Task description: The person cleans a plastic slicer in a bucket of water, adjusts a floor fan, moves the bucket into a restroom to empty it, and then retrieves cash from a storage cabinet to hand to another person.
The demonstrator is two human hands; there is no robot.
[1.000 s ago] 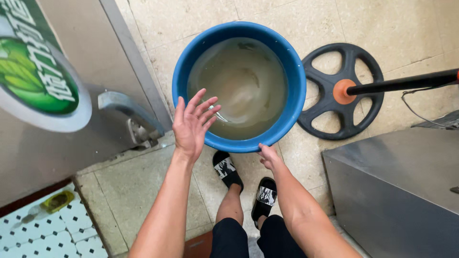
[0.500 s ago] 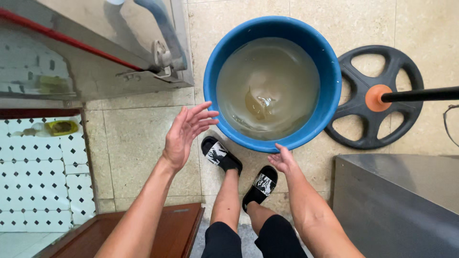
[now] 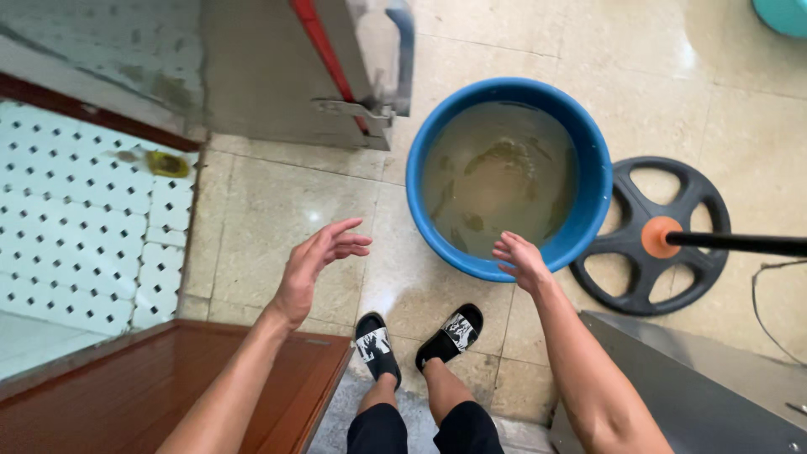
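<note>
since the earlier frame our view has swung left, so the blue bucket [image 3: 507, 172] now sits upper right of centre, and our left hand [image 3: 315, 263] has drifted away from its rim. we hold that hand released, fingers spread, over the tiled floor [image 3: 277, 210], well apart from the bucket. our right hand [image 3: 519, 260] is also released and empty, fingers just at the bucket's near rim. murky brownish water fills the bucket. a black wheeled base [image 3: 651, 235] lies just right of it.
</note>
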